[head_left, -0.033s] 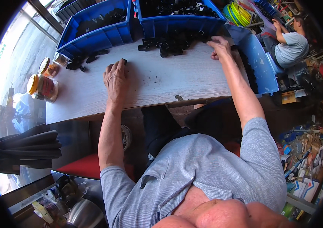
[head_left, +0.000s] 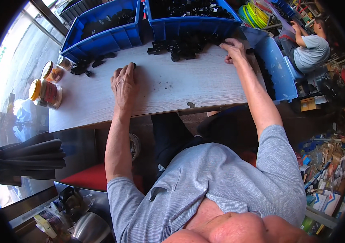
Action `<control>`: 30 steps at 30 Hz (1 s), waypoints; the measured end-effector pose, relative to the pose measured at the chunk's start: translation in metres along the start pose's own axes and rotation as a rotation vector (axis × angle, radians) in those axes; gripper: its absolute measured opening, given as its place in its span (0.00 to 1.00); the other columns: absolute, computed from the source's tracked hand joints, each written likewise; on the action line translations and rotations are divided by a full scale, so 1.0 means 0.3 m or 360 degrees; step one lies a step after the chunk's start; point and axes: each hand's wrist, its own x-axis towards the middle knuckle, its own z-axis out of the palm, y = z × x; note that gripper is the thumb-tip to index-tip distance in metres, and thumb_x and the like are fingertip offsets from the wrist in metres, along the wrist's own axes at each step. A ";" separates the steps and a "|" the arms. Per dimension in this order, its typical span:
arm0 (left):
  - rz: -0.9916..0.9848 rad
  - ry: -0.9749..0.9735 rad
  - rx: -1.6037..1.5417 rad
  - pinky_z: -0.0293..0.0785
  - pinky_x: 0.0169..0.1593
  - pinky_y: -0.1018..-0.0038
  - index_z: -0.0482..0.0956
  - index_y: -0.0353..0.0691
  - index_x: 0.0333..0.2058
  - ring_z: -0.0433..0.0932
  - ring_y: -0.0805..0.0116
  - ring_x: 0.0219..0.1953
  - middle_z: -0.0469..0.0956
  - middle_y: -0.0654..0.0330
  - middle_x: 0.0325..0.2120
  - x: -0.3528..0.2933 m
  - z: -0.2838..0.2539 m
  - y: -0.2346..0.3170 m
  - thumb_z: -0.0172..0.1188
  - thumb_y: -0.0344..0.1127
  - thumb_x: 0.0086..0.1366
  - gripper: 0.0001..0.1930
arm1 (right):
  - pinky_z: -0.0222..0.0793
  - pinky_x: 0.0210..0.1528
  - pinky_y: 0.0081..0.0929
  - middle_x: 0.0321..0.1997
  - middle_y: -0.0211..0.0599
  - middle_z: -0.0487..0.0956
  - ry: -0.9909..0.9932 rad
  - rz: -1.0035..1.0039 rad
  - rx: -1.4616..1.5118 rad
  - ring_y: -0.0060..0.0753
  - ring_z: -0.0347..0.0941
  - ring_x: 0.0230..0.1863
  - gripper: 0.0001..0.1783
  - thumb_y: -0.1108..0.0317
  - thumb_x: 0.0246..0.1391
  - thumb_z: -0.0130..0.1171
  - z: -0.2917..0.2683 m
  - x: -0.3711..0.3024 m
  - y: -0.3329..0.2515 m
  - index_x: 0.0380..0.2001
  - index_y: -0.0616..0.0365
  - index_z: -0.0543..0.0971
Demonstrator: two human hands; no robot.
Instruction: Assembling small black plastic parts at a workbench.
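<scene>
My left hand [head_left: 124, 83] rests on the left half of the pale wood-grain table, its fingers curled round a small black plastic part [head_left: 134, 65]. Only the end of that part shows past the fingertips. At the table's far right, my right hand [head_left: 234, 50] reaches to the edge of a pile of black plastic parts [head_left: 180, 46]. Its fingers are bent and apart, with nothing visible between them. A smaller group of black parts [head_left: 82, 67] lies to the left, beyond my left hand.
Two blue bins [head_left: 111, 39] [head_left: 192, 25] with black parts line the table's far side. Another blue bin [head_left: 280, 77] stands at the right edge. Jars [head_left: 50, 93] sit at the left. A seated person [head_left: 312, 48] is at the far right.
</scene>
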 end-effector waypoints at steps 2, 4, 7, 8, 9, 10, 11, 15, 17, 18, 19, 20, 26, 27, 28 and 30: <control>0.0018 -0.0021 -0.0019 0.70 0.55 0.56 0.80 0.44 0.54 0.78 0.51 0.53 0.83 0.55 0.47 0.004 -0.010 0.014 0.59 0.28 0.63 0.19 | 0.73 0.17 0.25 0.22 0.31 0.74 0.0005 -0.0038 -0.0039 0.22 0.68 0.16 0.24 0.57 0.48 0.74 0.009 0.014 -0.009 0.46 0.53 0.80; 0.0049 -0.0056 -0.0020 0.70 0.55 0.56 0.79 0.45 0.56 0.78 0.52 0.53 0.83 0.55 0.47 0.004 -0.018 0.017 0.61 0.28 0.62 0.22 | 0.70 0.16 0.24 0.22 0.30 0.73 -0.0026 0.0161 -0.0198 0.22 0.68 0.15 0.22 0.55 0.47 0.74 0.018 0.033 -0.023 0.41 0.55 0.81; 0.0066 -0.0006 -0.0053 0.69 0.53 0.56 0.79 0.44 0.53 0.77 0.52 0.52 0.83 0.55 0.46 -0.001 -0.009 0.009 0.61 0.29 0.61 0.19 | 0.68 0.15 0.24 0.21 0.31 0.73 0.0002 0.0138 -0.0334 0.23 0.67 0.15 0.20 0.54 0.48 0.74 0.044 0.047 -0.031 0.36 0.56 0.81; 0.0060 -0.0008 -0.0051 0.69 0.53 0.56 0.79 0.44 0.53 0.77 0.52 0.52 0.83 0.55 0.46 -0.004 -0.006 0.007 0.61 0.29 0.61 0.19 | 0.68 0.15 0.24 0.21 0.31 0.73 -0.0004 0.0138 -0.0337 0.23 0.67 0.15 0.20 0.54 0.48 0.74 0.047 0.047 -0.030 0.36 0.56 0.81; 0.0073 0.0014 -0.0059 0.69 0.53 0.56 0.80 0.43 0.52 0.77 0.52 0.51 0.83 0.54 0.45 -0.007 -0.004 0.006 0.61 0.29 0.61 0.19 | 0.72 0.17 0.24 0.21 0.33 0.76 -0.0020 0.0095 -0.0373 0.24 0.70 0.16 0.19 0.53 0.48 0.73 0.046 0.046 -0.028 0.35 0.57 0.82; 0.0089 0.0037 -0.0071 0.70 0.53 0.57 0.80 0.43 0.51 0.78 0.51 0.50 0.84 0.54 0.44 -0.005 -0.003 0.008 0.61 0.29 0.61 0.18 | 0.75 0.19 0.23 0.22 0.35 0.79 -0.0031 0.0051 -0.0408 0.24 0.73 0.17 0.20 0.52 0.48 0.72 0.042 0.047 -0.026 0.34 0.58 0.83; 0.0089 0.0037 -0.0073 0.70 0.53 0.57 0.80 0.43 0.51 0.78 0.51 0.50 0.84 0.54 0.44 -0.004 -0.003 0.009 0.61 0.29 0.61 0.18 | 0.75 0.19 0.23 0.22 0.35 0.79 -0.0030 0.0051 -0.0410 0.24 0.73 0.17 0.20 0.52 0.48 0.72 0.044 0.049 -0.024 0.34 0.58 0.83; 0.0061 0.0094 -0.0107 0.73 0.51 0.58 0.82 0.41 0.48 0.80 0.52 0.46 0.85 0.54 0.40 -0.003 -0.003 0.004 0.62 0.30 0.61 0.15 | 0.69 0.15 0.25 0.20 0.34 0.74 -0.0023 0.0069 -0.0398 0.24 0.67 0.13 0.18 0.56 0.49 0.70 0.048 0.039 -0.030 0.37 0.57 0.81; 0.0061 0.0114 -0.0115 0.74 0.49 0.58 0.82 0.40 0.47 0.80 0.52 0.45 0.85 0.54 0.38 -0.001 -0.007 0.006 0.62 0.30 0.61 0.14 | 0.70 0.15 0.25 0.20 0.34 0.74 -0.0040 0.0073 -0.0424 0.25 0.68 0.14 0.18 0.56 0.50 0.69 0.044 0.033 -0.029 0.38 0.57 0.81; 0.0058 0.0124 -0.0121 0.75 0.49 0.59 0.82 0.40 0.46 0.80 0.52 0.44 0.85 0.54 0.38 0.000 -0.009 0.007 0.63 0.30 0.61 0.14 | 0.70 0.15 0.26 0.20 0.34 0.74 -0.0027 0.0063 -0.0449 0.25 0.68 0.14 0.19 0.56 0.50 0.69 0.043 0.030 -0.028 0.38 0.57 0.80; 0.0056 0.0135 -0.0128 0.75 0.49 0.59 0.83 0.40 0.45 0.80 0.52 0.43 0.85 0.54 0.37 0.002 -0.010 0.009 0.63 0.30 0.61 0.13 | 0.71 0.16 0.26 0.20 0.35 0.74 -0.0011 0.0054 -0.0473 0.25 0.69 0.14 0.19 0.56 0.50 0.68 0.039 0.033 -0.021 0.39 0.58 0.80; 0.0057 0.0135 -0.0128 0.75 0.49 0.59 0.83 0.40 0.45 0.80 0.52 0.43 0.85 0.54 0.37 0.002 -0.008 0.008 0.63 0.30 0.61 0.13 | 0.71 0.16 0.26 0.20 0.35 0.74 -0.0010 0.0054 -0.0473 0.25 0.69 0.14 0.19 0.56 0.50 0.68 0.034 0.035 -0.013 0.39 0.58 0.80; 0.0089 0.0134 -0.0120 0.76 0.48 0.61 0.83 0.40 0.46 0.80 0.52 0.42 0.84 0.54 0.37 -0.003 -0.010 -0.001 0.62 0.31 0.63 0.12 | 0.71 0.16 0.26 0.20 0.34 0.76 0.0041 -0.0129 -0.0523 0.26 0.70 0.13 0.19 0.55 0.51 0.67 0.042 0.005 0.001 0.39 0.59 0.79; 0.0096 0.0149 -0.0134 0.76 0.48 0.61 0.83 0.40 0.45 0.80 0.52 0.42 0.84 0.54 0.37 -0.003 -0.012 -0.001 0.61 0.31 0.63 0.12 | 0.71 0.15 0.26 0.20 0.34 0.76 0.0053 -0.0129 -0.0561 0.26 0.70 0.13 0.20 0.55 0.51 0.67 0.045 0.002 -0.003 0.39 0.59 0.79; 0.0107 0.0164 -0.0152 0.76 0.47 0.61 0.83 0.40 0.45 0.80 0.52 0.42 0.84 0.54 0.37 -0.002 -0.012 0.000 0.61 0.31 0.63 0.12 | 0.71 0.15 0.25 0.20 0.35 0.76 0.0071 -0.0130 -0.0599 0.26 0.70 0.13 0.20 0.55 0.51 0.67 0.041 0.007 -0.002 0.40 0.59 0.79; 0.0109 0.0164 -0.0173 0.76 0.47 0.61 0.83 0.40 0.45 0.80 0.52 0.42 0.84 0.53 0.37 0.001 -0.013 0.004 0.61 0.31 0.63 0.11 | 0.71 0.15 0.26 0.20 0.35 0.76 0.0045 -0.0076 -0.0596 0.26 0.70 0.13 0.21 0.56 0.51 0.67 0.025 0.019 0.009 0.42 0.59 0.79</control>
